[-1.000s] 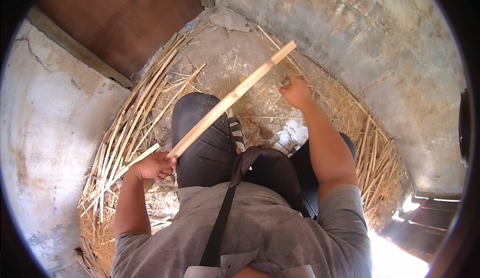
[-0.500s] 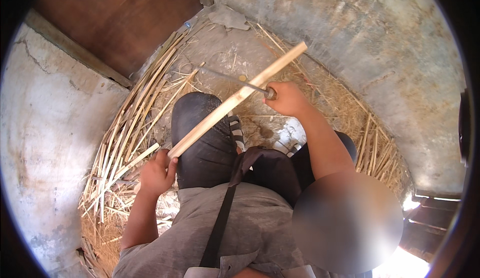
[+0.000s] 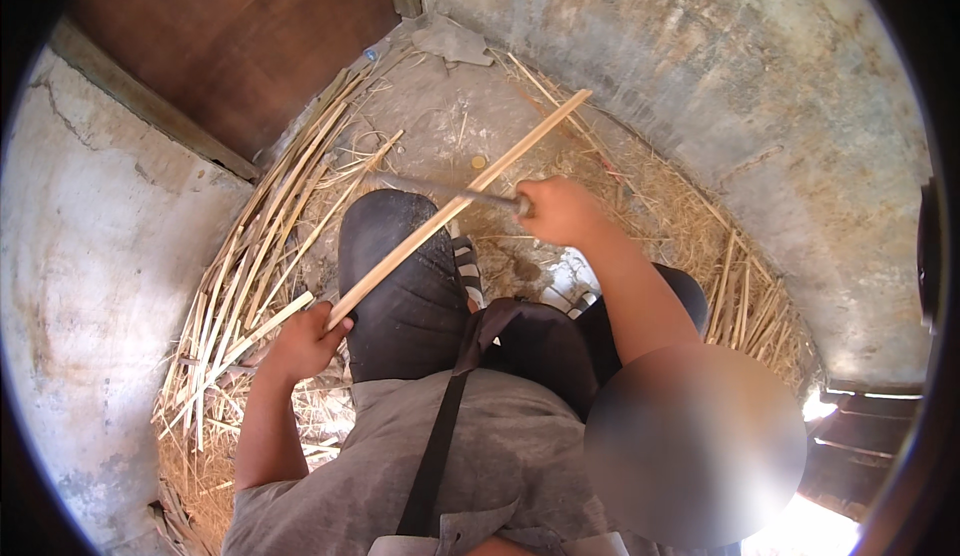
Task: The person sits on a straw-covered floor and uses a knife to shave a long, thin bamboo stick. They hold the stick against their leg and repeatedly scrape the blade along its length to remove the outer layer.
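A long pale bamboo strip (image 3: 405, 254) slants up and to the right across my bent left knee. My left hand (image 3: 303, 344) grips its lower end beside that knee. In my right hand (image 3: 560, 212) is the handle of a long, thin-bladed knife (image 3: 430, 187), its blade pointing left and blurred by motion. The blade crosses the strip above the knee and appears to touch it. Another pale strip ends close to my left fingers; whether they touch it I cannot tell.
Loose bamboo strips (image 3: 285, 226) lie in a long heap along the left wall. Shavings and more strips (image 3: 745, 291) cover the floor at right. Worn plaster walls (image 3: 720, 86) stand close on both sides, with a brown door panel (image 3: 250, 36) at the far left.
The knife has slid down and left along the strip with my right hand. The strip has turned to show a narrower side, and its far end has shifted slightly left.
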A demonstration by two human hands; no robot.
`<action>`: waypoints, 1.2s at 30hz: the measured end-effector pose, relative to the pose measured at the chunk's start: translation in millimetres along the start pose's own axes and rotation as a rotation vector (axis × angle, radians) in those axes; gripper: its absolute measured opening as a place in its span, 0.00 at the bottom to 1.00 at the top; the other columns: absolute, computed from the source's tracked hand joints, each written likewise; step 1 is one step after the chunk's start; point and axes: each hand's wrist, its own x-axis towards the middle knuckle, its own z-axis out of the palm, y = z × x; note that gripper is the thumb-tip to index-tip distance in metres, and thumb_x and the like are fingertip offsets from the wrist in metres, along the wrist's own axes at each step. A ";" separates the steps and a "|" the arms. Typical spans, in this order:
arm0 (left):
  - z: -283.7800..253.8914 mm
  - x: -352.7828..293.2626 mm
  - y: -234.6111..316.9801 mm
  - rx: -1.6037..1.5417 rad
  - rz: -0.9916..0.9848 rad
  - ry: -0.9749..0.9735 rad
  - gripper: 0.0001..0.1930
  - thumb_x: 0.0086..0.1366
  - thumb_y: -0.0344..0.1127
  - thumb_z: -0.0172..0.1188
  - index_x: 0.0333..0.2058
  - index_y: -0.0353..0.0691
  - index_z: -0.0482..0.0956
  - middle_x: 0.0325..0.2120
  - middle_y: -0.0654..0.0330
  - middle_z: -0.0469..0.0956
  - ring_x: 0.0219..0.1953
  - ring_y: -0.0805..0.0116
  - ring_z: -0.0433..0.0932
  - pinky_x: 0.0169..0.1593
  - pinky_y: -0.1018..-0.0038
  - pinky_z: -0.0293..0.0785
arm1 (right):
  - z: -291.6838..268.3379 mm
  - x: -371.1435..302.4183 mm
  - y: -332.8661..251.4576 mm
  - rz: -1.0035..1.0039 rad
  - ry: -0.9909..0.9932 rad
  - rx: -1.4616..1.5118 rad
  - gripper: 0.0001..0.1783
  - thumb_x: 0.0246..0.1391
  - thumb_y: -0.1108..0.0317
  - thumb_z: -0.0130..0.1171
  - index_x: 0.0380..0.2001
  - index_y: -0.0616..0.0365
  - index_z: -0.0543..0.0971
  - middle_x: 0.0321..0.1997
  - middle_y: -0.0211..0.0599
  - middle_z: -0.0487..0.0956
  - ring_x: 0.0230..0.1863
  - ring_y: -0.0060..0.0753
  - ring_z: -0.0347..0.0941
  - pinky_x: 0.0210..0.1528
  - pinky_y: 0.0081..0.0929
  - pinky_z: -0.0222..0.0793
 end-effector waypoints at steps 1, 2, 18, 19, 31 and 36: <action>1.2 -2.6 -2.1 -0.005 -0.009 -0.003 0.21 0.71 0.49 0.61 0.33 0.34 0.73 0.25 0.41 0.79 0.32 0.36 0.79 0.37 0.51 0.73 | -0.1 -2.2 -8.3 -0.019 -0.040 -0.021 0.22 0.47 0.58 0.69 0.42 0.60 0.83 0.34 0.55 0.83 0.41 0.61 0.81 0.44 0.48 0.76; 2.6 -1.5 -4.8 -0.002 0.010 0.003 0.20 0.71 0.49 0.61 0.34 0.34 0.73 0.25 0.41 0.79 0.32 0.36 0.79 0.37 0.51 0.73 | 0.9 -3.9 -12.5 -0.039 -0.081 -0.043 0.23 0.47 0.58 0.69 0.43 0.61 0.83 0.35 0.57 0.83 0.41 0.61 0.81 0.44 0.47 0.77; -0.5 11.0 -14.5 0.024 0.070 -0.014 0.19 0.70 0.46 0.63 0.32 0.34 0.73 0.21 0.44 0.75 0.25 0.45 0.75 0.32 0.56 0.69 | 6.7 0.0 26.2 0.146 -0.109 0.079 0.23 0.50 0.57 0.67 0.47 0.59 0.83 0.42 0.54 0.84 0.45 0.57 0.82 0.48 0.48 0.77; -2.1 9.9 -14.0 0.018 0.064 -0.016 0.19 0.71 0.46 0.63 0.33 0.34 0.74 0.21 0.44 0.75 0.25 0.45 0.75 0.33 0.56 0.70 | 9.3 3.1 45.8 0.247 -0.037 0.136 0.22 0.50 0.57 0.67 0.46 0.58 0.83 0.41 0.53 0.85 0.44 0.57 0.82 0.48 0.48 0.77; -4.5 18.6 -24.1 -0.061 -0.007 -0.114 0.16 0.71 0.47 0.62 0.38 0.36 0.79 0.22 0.51 0.76 0.26 0.59 0.74 0.35 0.61 0.70 | 6.2 -6.4 37.8 0.068 -0.166 0.178 0.23 0.51 0.52 0.71 0.42 0.58 0.82 0.36 0.49 0.84 0.38 0.54 0.82 0.42 0.45 0.76; -11.6 6.1 -0.4 -0.110 -0.068 -0.098 0.18 0.71 0.48 0.61 0.41 0.35 0.80 0.29 0.43 0.80 0.33 0.48 0.78 0.41 0.59 0.73 | -12.5 -0.4 58.3 0.342 -0.058 0.291 0.27 0.52 0.51 0.70 0.45 0.63 0.81 0.39 0.52 0.84 0.40 0.53 0.82 0.44 0.46 0.75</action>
